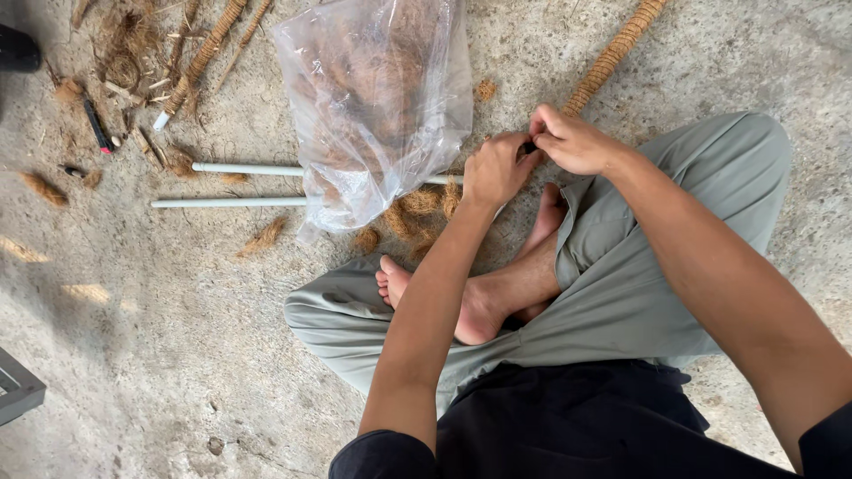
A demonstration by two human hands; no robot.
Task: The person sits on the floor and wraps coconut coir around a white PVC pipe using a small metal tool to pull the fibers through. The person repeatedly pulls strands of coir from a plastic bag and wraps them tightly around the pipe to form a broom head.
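A: Status?
B: My left hand [494, 168] and right hand [572, 142] both pinch the near end of the coir-wrapped stick [614, 55], which runs off toward 1 o'clock. Looks like wrapping; I need more fibre from the bag [377, 98] at 11.

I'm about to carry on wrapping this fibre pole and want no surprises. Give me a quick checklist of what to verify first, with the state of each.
1. Both hands on the work: left hand and right hand meet at the near end of the fibre-wrapped pole. Ok.
2. What the fingers pinch between them: hidden. Cannot tell.
3. Fibre supply: clear plastic bag of brown fibre lies beside the left hand, loose tufts by it. Ok.
4. Spare white pipes: two lie on the concrete floor, partly under the bag. Ok.
5. Small red and black tool: far off to the left. Not ok.
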